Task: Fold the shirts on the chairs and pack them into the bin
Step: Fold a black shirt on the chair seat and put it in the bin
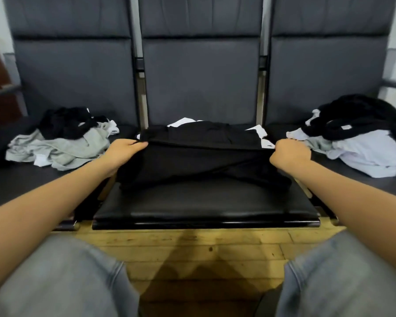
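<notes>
A black shirt (pixel 204 161) lies across the middle chair seat (pixel 206 207), folded over on itself with its far edge raised. My left hand (pixel 121 152) pinches the shirt's left edge. My right hand (pixel 290 156) grips its right edge in a fist. White cloth (pixel 183 122) shows from under the black shirt at the back of the seat. No bin is in view.
A heap of grey, black and white shirts (pixel 62 143) lies on the left chair. Another heap of black and white shirts (pixel 361 138) lies on the right chair. Three dark chair backs (pixel 201 72) stand behind. My knees in grey jeans (pixel 62 277) are over a wooden floor (pixel 199 252).
</notes>
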